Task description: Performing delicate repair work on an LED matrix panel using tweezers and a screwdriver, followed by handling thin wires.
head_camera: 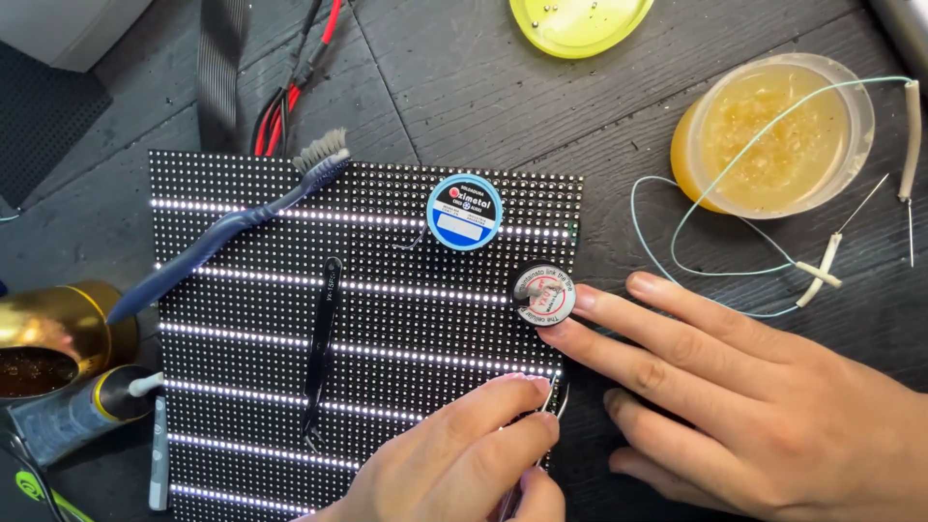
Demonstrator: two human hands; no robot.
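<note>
A black LED matrix panel with lit white rows lies on the dark table. My left hand comes in from the bottom and pinches metal tweezers at the panel's lower right corner. My right hand lies flat beside the panel's right edge with its fingers spread. Its index and middle fingertips touch a small black and white wick spool. Higher on the panel rests a blue-rimmed solder spool.
A blue toothbrush and black tweezers lie on the panel. An open jar of amber flux, its yellow lid and a thin looped wire sit at the upper right. A brass holder and a tube are at the left.
</note>
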